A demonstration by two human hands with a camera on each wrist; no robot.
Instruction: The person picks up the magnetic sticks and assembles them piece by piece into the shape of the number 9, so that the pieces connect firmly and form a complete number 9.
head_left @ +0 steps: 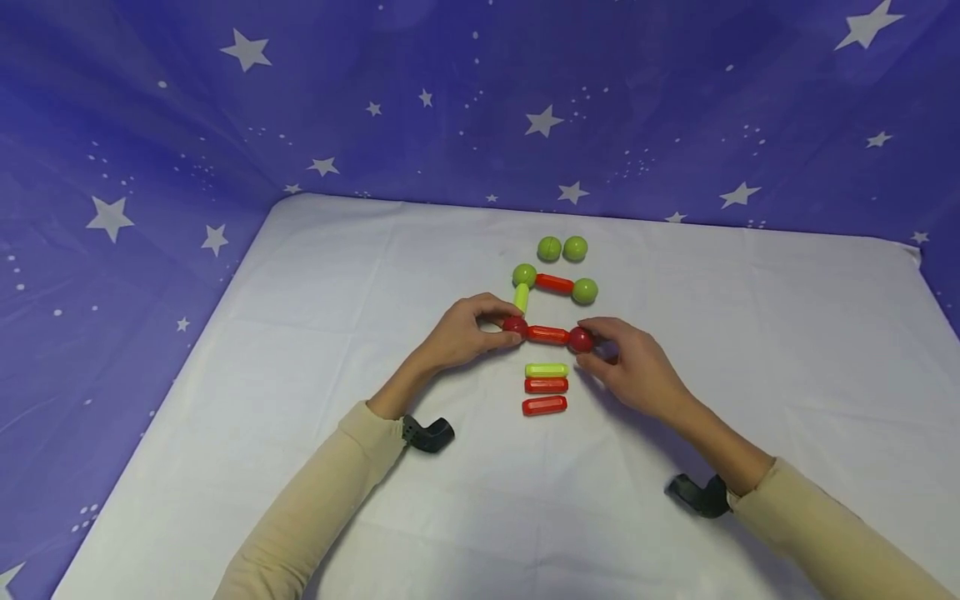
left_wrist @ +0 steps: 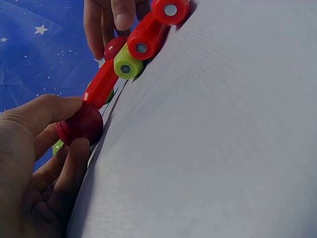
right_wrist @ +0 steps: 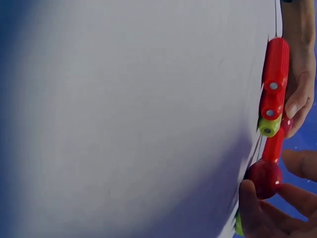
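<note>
A red rod [head_left: 548,335] joins two red balls on the white cloth. My left hand [head_left: 467,330] pinches the left red ball [left_wrist: 81,124] between thumb and fingers. Around the right red ball [right_wrist: 265,179] are the thumb and fingertips of my right hand [head_left: 633,364]. A yellow-green rod [head_left: 521,297] runs from the left red ball up to a green ball [head_left: 524,276]. From that green ball another red rod [head_left: 555,284] leads to a second green ball [head_left: 585,291]. My left fingers partly cover the left red ball in the head view.
Two loose green balls [head_left: 562,248] sit side by side farther back. Nearer than the joined pieces lie a yellow-green rod [head_left: 547,370] and two red rods [head_left: 545,406], with metal discs at their ends. A blue star-patterned backdrop [head_left: 450,100] rises behind the white table [head_left: 360,242].
</note>
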